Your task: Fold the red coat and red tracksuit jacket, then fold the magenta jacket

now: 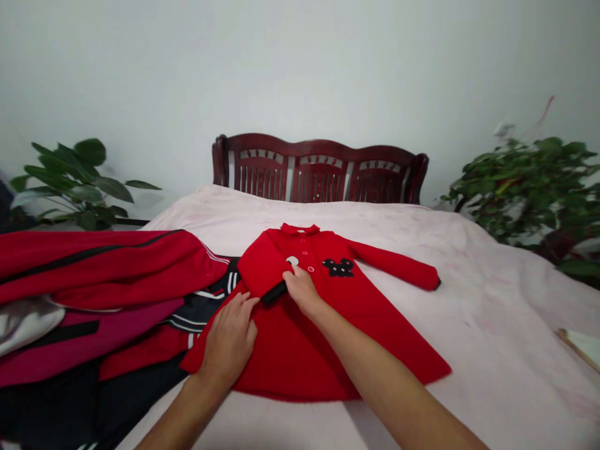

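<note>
While the right hand grips the folded sleeve of a red fleece dress, the open left hand lies flat on its skirt.

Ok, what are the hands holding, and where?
Right hand grips the folded sleeve of the red long-sleeved dress near its black cuff; left hand rests flat on the skirt.

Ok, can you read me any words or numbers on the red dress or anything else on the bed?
There are no words, numbers or brand names I can read. The red long-sleeved dress has a black mouse-head patch with no letters. The pale flat thing at the right edge is too blurred to read.
</note>
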Demonstrator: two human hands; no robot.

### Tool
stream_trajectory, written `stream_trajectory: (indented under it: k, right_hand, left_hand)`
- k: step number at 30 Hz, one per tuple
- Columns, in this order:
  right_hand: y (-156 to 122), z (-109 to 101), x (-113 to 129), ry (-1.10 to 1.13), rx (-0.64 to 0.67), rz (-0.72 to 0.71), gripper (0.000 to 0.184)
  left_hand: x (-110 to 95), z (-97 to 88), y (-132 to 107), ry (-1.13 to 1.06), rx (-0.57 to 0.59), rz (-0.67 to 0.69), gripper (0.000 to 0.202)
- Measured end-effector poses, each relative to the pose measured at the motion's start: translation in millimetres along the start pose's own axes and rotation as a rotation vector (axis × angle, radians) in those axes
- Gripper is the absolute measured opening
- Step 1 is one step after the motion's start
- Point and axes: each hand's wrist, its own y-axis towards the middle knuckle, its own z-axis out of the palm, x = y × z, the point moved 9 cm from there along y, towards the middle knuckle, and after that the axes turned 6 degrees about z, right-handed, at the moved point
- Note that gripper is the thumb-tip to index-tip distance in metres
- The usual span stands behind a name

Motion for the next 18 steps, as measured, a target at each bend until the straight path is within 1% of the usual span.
stream_trajectory:
  k: [3, 5, 7, 9, 12, 14, 15, 16, 17, 18]
  right_hand:
    - [16, -29, 27, 0.224, -0.016, 0.018, 0.02]
    - [27, -51, 42, 0.363, -0.022, 0.036, 0.02]
    - [37, -70, 51, 0.476, -0.018, 0.07, 0.019]
    - [44, -83, 54, 0.557, -0.016, 0.112, 0.017]
    - [47, -93, 56, 0.638, -0.023, 0.156, 0.015]
    - [48, -94, 62, 0.681, -0.008, 0.167, 0.014]
    - [48, -93, 67, 0.701, 0.009, 0.168, 0.014]
    - [48, -92, 74, 0.721, 0.028, 0.167, 0.014]
    - [49, -91, 81, 0.741, 0.047, 0.163, 0.014]
    - [50, -91, 90, 0.763, 0.063, 0.157, 0.014]
  left_hand:
    - [33, -17.5, 2, 0.026, 0.107, -0.186, 0.039]
    - [54, -21.3, -4, 0.035, 0.22, -0.317, 0.043]
    - [68, -19.9, -10, 0.044, 0.326, -0.378, 0.049]
    - [74, -15.8, -14, 0.056, 0.405, -0.378, 0.053]
    - [81, -9.7, -11, 0.029, 0.474, -0.364, 0.049]
    - [83, -10.6, -2, -0.059, 0.468, -0.376, 0.043]
    - [80, -11.7, 4, -0.157, 0.458, -0.387, 0.04]
    - [74, -11.9, 11, -0.305, 0.453, -0.395, 0.037]
    - [63, -11.4, 20, -0.498, 0.451, -0.401, 0.036]
    - [48, -10.2, 28, -0.716, 0.455, -0.402, 0.035]
